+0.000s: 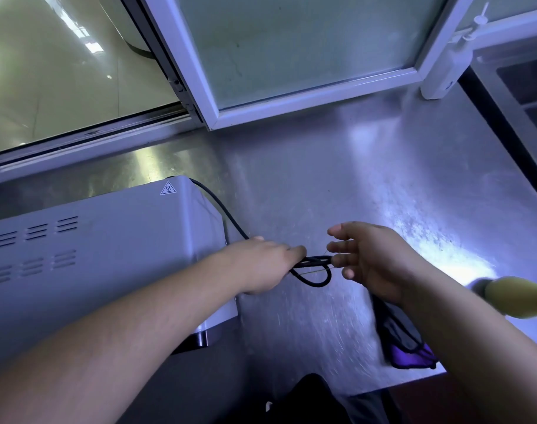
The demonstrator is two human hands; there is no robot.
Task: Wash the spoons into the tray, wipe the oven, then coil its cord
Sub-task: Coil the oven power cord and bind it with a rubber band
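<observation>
While my left hand (pixel 261 264) clamps the gathered cord (pixel 313 261) loops just beside the oven (pixel 92 255), my right hand (pixel 374 264) spreads loose fingers at their right end; bundle runs left-right between hands, over bench (pixel 322 179).

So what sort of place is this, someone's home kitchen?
More likely a commercial or canteen kitchen, though I can't be sure: a stainless steel counter, a countertop oven on it, a steel sink at right, and a sliding window behind.

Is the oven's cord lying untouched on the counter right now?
No, the left hand grips the looped black cord just beside the oven.
</observation>
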